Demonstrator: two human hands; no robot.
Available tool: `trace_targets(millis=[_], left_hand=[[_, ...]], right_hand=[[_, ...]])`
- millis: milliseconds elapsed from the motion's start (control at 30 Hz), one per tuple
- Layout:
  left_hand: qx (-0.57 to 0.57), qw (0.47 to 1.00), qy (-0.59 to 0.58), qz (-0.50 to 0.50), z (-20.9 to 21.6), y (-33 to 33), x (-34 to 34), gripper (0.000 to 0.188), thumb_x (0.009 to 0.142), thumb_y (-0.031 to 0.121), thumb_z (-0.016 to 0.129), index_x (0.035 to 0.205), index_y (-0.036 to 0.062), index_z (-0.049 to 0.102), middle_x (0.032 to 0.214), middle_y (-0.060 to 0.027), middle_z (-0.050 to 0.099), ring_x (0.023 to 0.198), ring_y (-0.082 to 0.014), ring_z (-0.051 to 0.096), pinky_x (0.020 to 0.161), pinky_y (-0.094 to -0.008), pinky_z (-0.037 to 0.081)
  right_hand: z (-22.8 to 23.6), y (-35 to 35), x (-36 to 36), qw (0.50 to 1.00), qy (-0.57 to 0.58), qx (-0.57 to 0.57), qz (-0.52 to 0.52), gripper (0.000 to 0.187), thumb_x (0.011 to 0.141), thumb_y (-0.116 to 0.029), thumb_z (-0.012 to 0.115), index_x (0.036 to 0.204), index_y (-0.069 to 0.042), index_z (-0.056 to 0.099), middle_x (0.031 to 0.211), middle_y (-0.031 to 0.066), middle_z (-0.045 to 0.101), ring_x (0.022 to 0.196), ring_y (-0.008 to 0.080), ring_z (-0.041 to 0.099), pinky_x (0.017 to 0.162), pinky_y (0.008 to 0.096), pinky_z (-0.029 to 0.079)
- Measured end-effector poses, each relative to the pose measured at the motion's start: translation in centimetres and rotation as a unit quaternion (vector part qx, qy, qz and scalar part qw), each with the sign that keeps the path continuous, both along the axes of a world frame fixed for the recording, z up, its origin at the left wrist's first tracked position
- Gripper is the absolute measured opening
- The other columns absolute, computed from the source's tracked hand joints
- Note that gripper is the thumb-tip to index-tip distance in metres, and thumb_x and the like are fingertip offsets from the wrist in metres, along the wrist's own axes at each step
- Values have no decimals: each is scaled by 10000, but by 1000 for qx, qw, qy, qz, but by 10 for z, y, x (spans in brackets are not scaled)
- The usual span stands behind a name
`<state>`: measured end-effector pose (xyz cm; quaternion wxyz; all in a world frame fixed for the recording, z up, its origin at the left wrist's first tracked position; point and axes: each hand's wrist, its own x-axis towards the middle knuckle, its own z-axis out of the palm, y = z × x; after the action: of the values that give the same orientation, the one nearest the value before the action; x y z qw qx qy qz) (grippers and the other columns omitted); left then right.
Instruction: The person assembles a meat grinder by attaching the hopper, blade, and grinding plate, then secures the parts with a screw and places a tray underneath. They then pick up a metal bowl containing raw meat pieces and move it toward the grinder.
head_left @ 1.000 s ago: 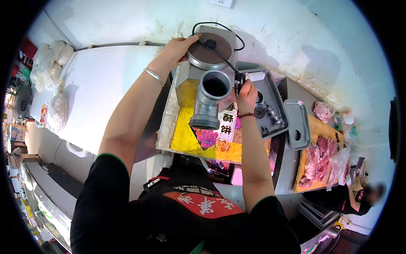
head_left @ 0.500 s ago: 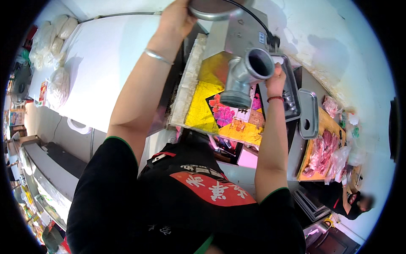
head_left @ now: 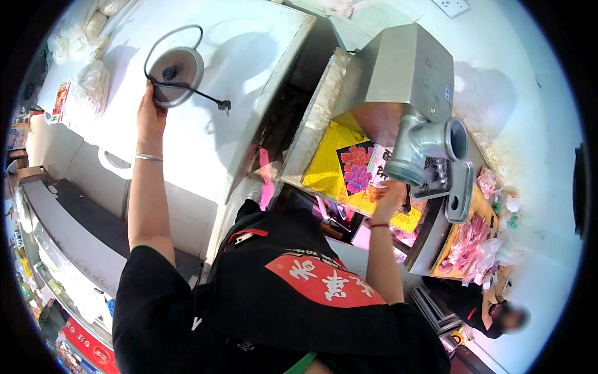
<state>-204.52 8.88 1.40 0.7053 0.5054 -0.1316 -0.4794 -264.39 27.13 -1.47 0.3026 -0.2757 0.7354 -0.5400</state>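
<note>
My left hand (head_left: 151, 115) grips the rim of a round kettle base (head_left: 187, 80), a brownish disc with a pale rim and a black middle connector. From it a black cord loops up and ends in a plug (head_left: 224, 105). Both are above a wide white lid (head_left: 261, 62). On the right a steel meat grinder (head_left: 398, 65) stands with its metal head (head_left: 412, 149) jutting out. My right hand (head_left: 391, 196) is low by the mouth of that head, over a yellow printed sheet (head_left: 321, 165). Its fingers are blurred and partly hidden.
Behind the grinder head lie a metal tray (head_left: 430, 190) and a steel lid (head_left: 460, 202). Farther right, raw meat (head_left: 464, 240) rests on a wooden board (head_left: 443, 265), near another person (head_left: 464, 305). Plastic bags (head_left: 87, 93) sit at the far left. A dark gap separates the white lid from the grinder's stand.
My left hand has carried the kettle base from beside the grinder leftward over the white lid. The right hand has drawn back from the tray toward me. The whole view has shifted.
</note>
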Motion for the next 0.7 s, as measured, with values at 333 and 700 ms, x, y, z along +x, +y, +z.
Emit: trace_targets(millis=[333,700], left_hand=[[191,697,-677,143,-57,9,-28,461,943,232,527,1330,-4,439,1351,-214,426,1252,-325,416,1044,-461,307],[286,687,-662,92,-66,13,-59,535,995,388,379,1405,46,368,1456,-125,370,1369,-263,317,1154,-454,133]], right_hand=[[-6,-90,159,958,54,48,278,254,988,-245,478,970,-25,606,799,24,594,634,77,531,560,215,426],[1,-416,220,697,629,189,288,294,850,-200,488,1028,-84,692,1132,122,642,1114,307,566,917,422,458]])
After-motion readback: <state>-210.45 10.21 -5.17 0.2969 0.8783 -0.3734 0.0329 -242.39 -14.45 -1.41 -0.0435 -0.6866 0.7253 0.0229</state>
